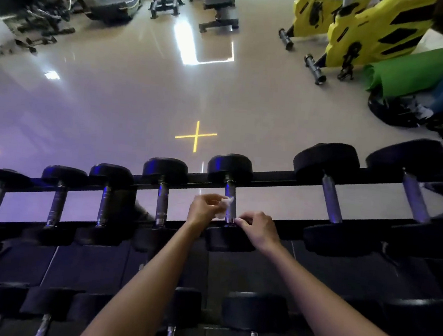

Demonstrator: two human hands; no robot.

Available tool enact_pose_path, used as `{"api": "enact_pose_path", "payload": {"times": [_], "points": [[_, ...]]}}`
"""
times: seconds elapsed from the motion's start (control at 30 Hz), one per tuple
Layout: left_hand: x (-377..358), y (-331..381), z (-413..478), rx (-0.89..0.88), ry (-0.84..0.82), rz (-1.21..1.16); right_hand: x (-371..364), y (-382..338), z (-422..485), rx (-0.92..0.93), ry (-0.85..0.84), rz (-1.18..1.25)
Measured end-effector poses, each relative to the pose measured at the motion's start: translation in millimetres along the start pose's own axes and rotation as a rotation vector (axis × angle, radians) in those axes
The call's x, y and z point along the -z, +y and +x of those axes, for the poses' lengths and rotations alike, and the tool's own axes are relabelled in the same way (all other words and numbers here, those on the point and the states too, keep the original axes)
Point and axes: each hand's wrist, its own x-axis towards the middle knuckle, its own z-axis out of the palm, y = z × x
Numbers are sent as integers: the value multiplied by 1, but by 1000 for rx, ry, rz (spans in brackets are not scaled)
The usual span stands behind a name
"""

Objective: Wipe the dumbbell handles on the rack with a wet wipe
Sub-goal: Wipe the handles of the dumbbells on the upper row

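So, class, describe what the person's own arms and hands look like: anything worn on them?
The left forearm and right forearm are bare to the picture's bottom edge: no sleeve shows. The left hand and right hand are ungloved; no watch, bracelet or ring is visible, though fine detail is blurred.

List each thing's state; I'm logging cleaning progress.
wet wipe: crumpled, against the dumbbell handle.
dumbbell handle: lying across the rack, wipe on its left side.
left grip: holds the wet wipe.
right grip: fingertips at the handle's near end; hold unclear.
rack: loaded with dumbbells.
green mat: rolled up.
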Motion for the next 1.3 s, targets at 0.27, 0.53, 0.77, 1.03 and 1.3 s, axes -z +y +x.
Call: {"api": "enact_pose_path", "payload": {"times": [0.27,0.53,0.77,1.03,1.3], "points": [[-20,1,13,-115,39,455,-23,25,10,-343,-163,394],[-26,-32,47,-545,-442,1103,-38,51,6,-409,-105,424],[-58,-6,64,-406,-552,1377,-42,54,5,-400,-63,409],[-39,-18,52,-375,-482,1127,-40,52,6,-439,-54,406],[-17,-50,39,38,-132,473,-46,56,7,-455,-52,422]]}}
